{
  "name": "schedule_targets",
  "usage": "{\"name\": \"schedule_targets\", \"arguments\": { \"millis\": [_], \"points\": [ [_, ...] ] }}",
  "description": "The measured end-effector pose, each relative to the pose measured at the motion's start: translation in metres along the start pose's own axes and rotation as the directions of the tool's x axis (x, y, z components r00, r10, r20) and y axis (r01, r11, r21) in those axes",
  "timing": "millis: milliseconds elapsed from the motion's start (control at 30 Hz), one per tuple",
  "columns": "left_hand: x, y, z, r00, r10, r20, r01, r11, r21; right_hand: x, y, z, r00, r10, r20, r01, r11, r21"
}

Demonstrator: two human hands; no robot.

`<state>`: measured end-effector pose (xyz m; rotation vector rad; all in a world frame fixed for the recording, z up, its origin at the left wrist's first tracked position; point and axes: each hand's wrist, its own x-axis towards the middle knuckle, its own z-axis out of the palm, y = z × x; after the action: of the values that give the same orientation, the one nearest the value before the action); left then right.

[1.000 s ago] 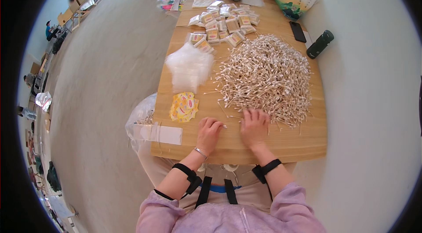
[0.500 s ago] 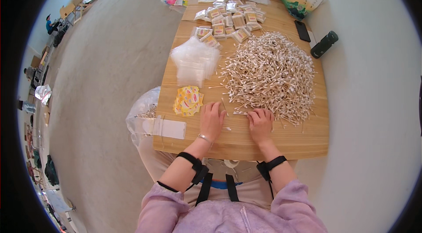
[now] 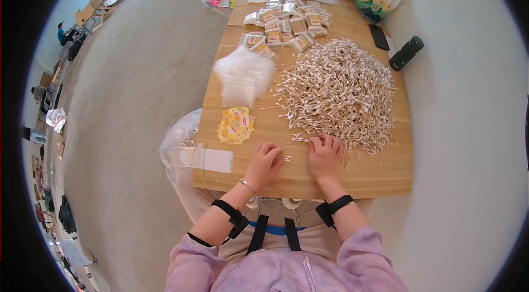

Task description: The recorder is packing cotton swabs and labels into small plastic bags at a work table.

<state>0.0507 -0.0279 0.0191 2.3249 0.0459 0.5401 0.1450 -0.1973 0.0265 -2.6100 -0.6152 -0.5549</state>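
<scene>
My left hand (image 3: pixel 263 164) is low over the near part of the table, its fingers closed on a few cotton swabs (image 3: pixel 284 158) whose white tips point right. My right hand (image 3: pixel 325 154) rests at the near edge of the big heap of cotton swabs (image 3: pixel 339 93). Its curled fingers hold a small bunch of swabs (image 3: pixel 298 139) that sticks out to the left; the rest of that bunch is hidden under the fingers. Left of my hands lie a loose pile of yellow printed cards (image 3: pixel 237 125) and a stack of clear plastic bags (image 3: pixel 244 74).
Filled swab packets (image 3: pixel 286 25) cover the table's far middle. A phone (image 3: pixel 378 36) and a dark bottle (image 3: pixel 406 53) stand along the right, near the wall. A white card box (image 3: pixel 217 160) lies at the left edge, beside a hanging plastic bag (image 3: pixel 179 140). Other people sit far left.
My left hand has moved toward me and now pinches swabs that lay loose on the table. The swab that stood by its fingers no longer shows there. My right hand has barely shifted.
</scene>
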Motion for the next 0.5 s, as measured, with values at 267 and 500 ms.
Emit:
{"name": "schedule_targets", "arguments": {
  "millis": [267, 500],
  "points": [
    [-0.013, 0.005, 0.001, 0.999, -0.016, -0.032, 0.014, 0.997, -0.075, -0.012, -0.039, 0.012, 0.990, -0.107, 0.097, 0.087, 0.978, 0.192],
    [0.016, 0.007, -0.005, 0.990, -0.075, -0.118, 0.087, 0.991, 0.097, 0.031, 0.006, 0.007, 0.983, -0.167, 0.070, 0.164, 0.985, 0.049]
  ]
}}
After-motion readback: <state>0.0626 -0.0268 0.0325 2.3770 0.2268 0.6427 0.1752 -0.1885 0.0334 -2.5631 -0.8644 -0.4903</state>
